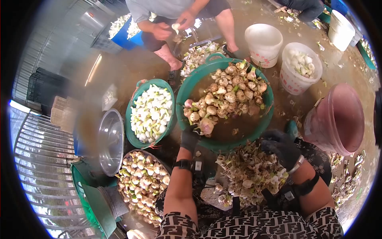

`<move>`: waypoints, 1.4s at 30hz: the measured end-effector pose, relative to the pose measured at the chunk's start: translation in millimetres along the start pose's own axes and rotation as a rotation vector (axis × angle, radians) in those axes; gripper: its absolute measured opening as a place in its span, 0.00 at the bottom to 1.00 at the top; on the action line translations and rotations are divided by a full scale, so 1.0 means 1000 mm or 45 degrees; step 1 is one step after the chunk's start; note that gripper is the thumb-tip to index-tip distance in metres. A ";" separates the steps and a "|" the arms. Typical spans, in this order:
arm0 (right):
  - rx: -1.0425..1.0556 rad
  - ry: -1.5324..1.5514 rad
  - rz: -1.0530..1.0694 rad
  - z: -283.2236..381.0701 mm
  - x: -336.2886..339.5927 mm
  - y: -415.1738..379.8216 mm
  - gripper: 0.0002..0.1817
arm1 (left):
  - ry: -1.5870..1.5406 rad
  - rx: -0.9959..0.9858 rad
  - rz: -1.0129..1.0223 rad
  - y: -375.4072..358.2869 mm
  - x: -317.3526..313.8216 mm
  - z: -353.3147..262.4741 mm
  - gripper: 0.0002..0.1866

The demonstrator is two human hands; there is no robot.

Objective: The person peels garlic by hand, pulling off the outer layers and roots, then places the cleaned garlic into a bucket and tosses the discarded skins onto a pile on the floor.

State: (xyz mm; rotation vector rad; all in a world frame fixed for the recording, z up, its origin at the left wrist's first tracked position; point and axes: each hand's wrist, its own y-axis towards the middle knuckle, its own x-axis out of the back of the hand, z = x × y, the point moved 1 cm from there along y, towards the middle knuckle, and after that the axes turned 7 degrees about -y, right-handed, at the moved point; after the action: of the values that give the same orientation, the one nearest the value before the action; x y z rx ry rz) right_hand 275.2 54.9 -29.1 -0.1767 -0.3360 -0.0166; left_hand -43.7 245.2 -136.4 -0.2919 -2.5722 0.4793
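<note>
My left hand [190,138], in a dark glove, is at the near rim of a green tub [182,95]. Its fingers close against a large pinkish garlic bulb [206,126] just inside the rim. Many unpeeled garlic bulbs [230,95] are heaped in that tub. To the right, my right hand [281,146], also gloved, is curled above a pile of garlic peels [250,171]; whatever its fingers hold is hidden. Left of the tub stands a green basin [172,115] full of peeled white garlic [151,113].
Another person's hands [175,27] hold a garlic bulb across the tub. A container of garlic [141,181] and a clear basin [111,141] are at left. White buckets [263,44] and a pink bucket [318,123] stand at right. Peels litter the wet floor.
</note>
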 end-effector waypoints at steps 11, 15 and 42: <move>0.122 0.804 0.059 0.029 -0.064 -0.050 0.43 | -0.756 -0.460 0.341 -0.220 -0.056 -0.099 0.16; 0.587 -0.114 -0.329 0.039 -0.066 -0.077 0.42 | -0.601 -0.777 0.114 -0.236 -0.080 -0.083 0.09; -0.102 1.227 0.261 0.042 -0.074 -0.104 0.20 | -0.542 -0.799 0.198 -0.274 -0.061 -0.069 0.12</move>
State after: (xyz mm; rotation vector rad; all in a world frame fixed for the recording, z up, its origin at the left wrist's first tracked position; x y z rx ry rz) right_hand 186.8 -40.8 3.0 -0.2609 0.6452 0.0867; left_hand 11.9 -3.8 -1.3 -0.6686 -3.0772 -0.2680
